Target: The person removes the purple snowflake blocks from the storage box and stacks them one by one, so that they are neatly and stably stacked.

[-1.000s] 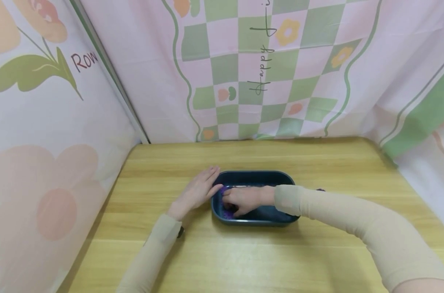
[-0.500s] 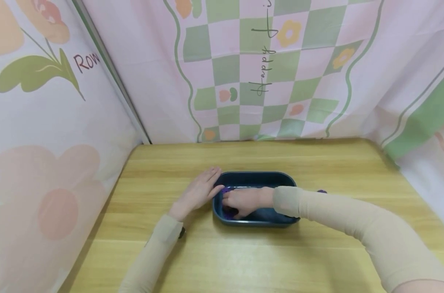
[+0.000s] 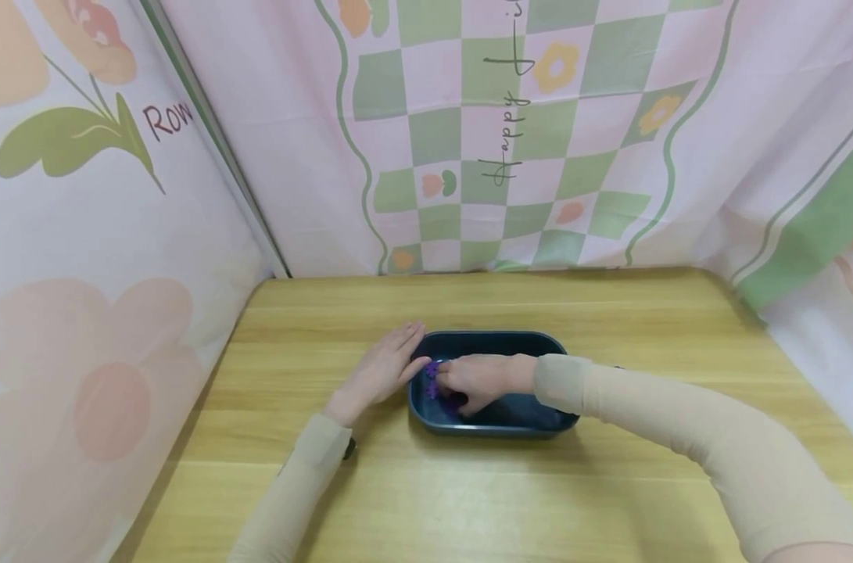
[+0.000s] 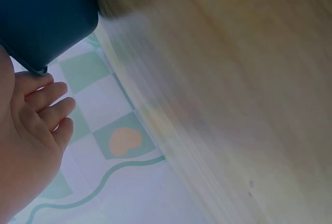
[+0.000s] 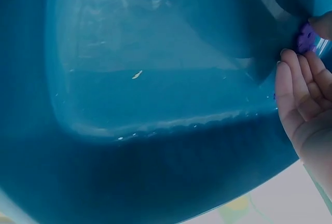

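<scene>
A deep, dark blue-green oblong basin [image 3: 496,428] stands on the table. My left hand [image 3: 382,369] rests at its left end, fingers extended along the rim and thumb reaching over the edge. In the left wrist view, the fingers of that hand [image 4: 41,105] lie against the basin's outer corner. Down inside, my right hand [image 3: 477,378] pinches a purple notched plastic disc [image 5: 306,38] between thumb and fingertips. More purple notched pieces [image 3: 431,379] lie by the fingers at the basin's left end; the hand partly hides them.
Small pale specks [image 5: 137,74] show on the glossy inside of the basin. Behind the right sleeve [image 3: 651,395], a bit of something purple [image 3: 618,367] peeks out on the wooden table [image 3: 468,500]. Patterned cloth [image 3: 433,133] hangs along the table's back and sides.
My right hand has shifted slightly to the right inside the basin, uncovering more of the purple pieces at its left end. The left hand has stayed at the rim.
</scene>
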A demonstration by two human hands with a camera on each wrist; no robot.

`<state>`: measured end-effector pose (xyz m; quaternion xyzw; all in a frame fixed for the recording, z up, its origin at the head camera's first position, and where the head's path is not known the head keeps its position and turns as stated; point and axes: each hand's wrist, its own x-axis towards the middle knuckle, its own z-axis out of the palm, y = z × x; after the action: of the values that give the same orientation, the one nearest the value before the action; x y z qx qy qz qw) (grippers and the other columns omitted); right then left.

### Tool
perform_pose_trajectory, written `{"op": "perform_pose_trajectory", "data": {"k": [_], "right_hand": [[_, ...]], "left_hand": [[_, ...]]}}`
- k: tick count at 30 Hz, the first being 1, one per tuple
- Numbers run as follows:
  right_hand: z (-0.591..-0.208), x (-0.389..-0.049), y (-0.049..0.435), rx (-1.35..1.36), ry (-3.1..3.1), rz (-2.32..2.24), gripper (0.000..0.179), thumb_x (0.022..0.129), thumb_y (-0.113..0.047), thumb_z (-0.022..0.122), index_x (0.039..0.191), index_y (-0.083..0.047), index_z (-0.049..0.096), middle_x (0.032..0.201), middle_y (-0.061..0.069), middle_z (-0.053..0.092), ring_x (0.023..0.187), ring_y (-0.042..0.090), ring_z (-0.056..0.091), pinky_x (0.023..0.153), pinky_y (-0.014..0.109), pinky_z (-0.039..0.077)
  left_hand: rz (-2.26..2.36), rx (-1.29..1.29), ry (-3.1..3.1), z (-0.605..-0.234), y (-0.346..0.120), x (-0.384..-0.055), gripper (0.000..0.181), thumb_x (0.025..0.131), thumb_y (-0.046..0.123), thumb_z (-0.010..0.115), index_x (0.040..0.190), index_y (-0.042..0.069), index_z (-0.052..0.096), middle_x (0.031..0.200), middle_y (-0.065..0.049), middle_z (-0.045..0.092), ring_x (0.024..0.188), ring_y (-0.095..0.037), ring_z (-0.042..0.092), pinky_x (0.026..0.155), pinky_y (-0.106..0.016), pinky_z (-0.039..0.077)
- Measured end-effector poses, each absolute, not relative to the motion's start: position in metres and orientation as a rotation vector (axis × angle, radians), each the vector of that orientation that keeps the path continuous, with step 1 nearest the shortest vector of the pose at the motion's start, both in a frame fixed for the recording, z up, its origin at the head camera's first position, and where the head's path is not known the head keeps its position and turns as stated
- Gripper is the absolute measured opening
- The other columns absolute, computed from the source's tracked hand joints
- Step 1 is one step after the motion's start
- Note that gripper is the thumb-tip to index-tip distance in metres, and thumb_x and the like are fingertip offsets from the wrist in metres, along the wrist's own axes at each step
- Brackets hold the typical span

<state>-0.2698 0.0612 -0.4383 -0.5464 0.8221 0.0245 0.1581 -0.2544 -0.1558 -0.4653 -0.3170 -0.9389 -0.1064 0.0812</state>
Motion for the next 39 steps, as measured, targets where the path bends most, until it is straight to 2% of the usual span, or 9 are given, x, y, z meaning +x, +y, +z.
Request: {"op": "perform_pose_trajectory", "data": {"k": [5, 9, 15, 39], "right_hand": [[-0.436, -0.273, 0.066, -1.536, 2.396, 0.095, 0.03, 0.084, -0.03, 0.079, 0.103, -0.011, 0.065, 0.099, -0.001, 0.064, 0.078, 0.006, 0.057, 0.07, 0.018, 0.054], [-0.437, -0.275, 0.069, -1.503, 2.399, 0.09, 0.027, 0.084, -0.029, 0.078, 0.101, -0.011, 0.065, 0.097, 0.0, 0.062, 0.076, 0.006, 0.056, 0.068, 0.018, 0.053], [-0.438, -0.277, 0.069, -1.46, 2.388, 0.084, 0.027, 0.087, -0.029, 0.076, 0.104, -0.011, 0.066, 0.099, 0.0, 0.062, 0.076, 0.006, 0.056, 0.068, 0.017, 0.052], [-0.429, -0.277, 0.074, -1.456, 2.409, 0.031, 0.029, 0.081, -0.028, 0.079, 0.101, -0.011, 0.066, 0.098, 0.001, 0.066, 0.076, 0.004, 0.057, 0.068, 0.016, 0.053]], "left_hand": [[-0.322, -0.944, -2.808, -0.466, -0.156, -0.254, 0.06, 0.106, 0.041, 0.042, 0.151, 0.001, 0.038, 0.157, -0.016, 0.04, 0.147, -0.03, 0.038, 0.122, -0.046, 0.035], [-0.326, -0.936, -2.817, -0.467, -0.156, -0.254, 0.061, 0.106, 0.042, 0.04, 0.151, 0.001, 0.038, 0.157, -0.016, 0.039, 0.147, -0.03, 0.037, 0.123, -0.046, 0.034], [-0.33, -0.936, -2.814, -0.467, -0.155, -0.255, 0.06, 0.106, 0.042, 0.041, 0.151, 0.001, 0.038, 0.157, -0.016, 0.039, 0.147, -0.03, 0.038, 0.122, -0.046, 0.035], [-0.343, -0.946, -2.813, -0.465, -0.154, -0.253, 0.06, 0.106, 0.04, 0.042, 0.15, -0.002, 0.039, 0.156, -0.018, 0.04, 0.146, -0.032, 0.039, 0.122, -0.046, 0.035]]}}
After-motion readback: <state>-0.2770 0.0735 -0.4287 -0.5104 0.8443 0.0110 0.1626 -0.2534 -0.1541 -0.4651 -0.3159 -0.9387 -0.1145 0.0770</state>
